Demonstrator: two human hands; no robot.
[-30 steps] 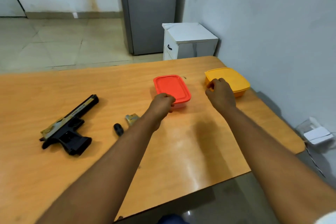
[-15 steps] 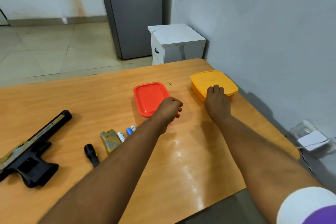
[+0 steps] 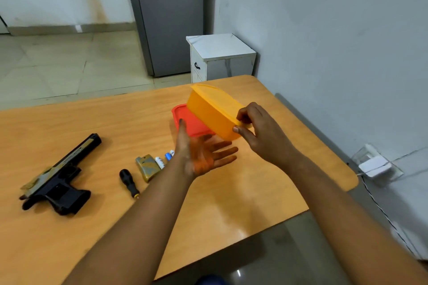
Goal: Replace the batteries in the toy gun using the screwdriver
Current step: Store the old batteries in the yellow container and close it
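Note:
My right hand [image 3: 261, 132] grips the near corner of a lidded yellow box [image 3: 213, 111] and holds it tilted in the air above the table. Just under it my left hand [image 3: 203, 152] is spread flat, palm up, holding nothing. The black and gold toy gun [image 3: 58, 178] lies on the table at the left. Right of it lie a black-handled screwdriver [image 3: 128, 183], the gold battery cover [image 3: 148, 166] and some small batteries [image 3: 163, 159], partly hidden by my left wrist.
A red box [image 3: 190, 120] with its lid on sits on the wooden table [image 3: 243, 203] behind my left hand. The table's right end stands near the wall. A white cabinet [image 3: 220, 58] and a grey door stand beyond the far edge.
My right hand has lifted the yellow box off the table and brought it left over the red box. My left hand has turned palm up and opened beneath it.

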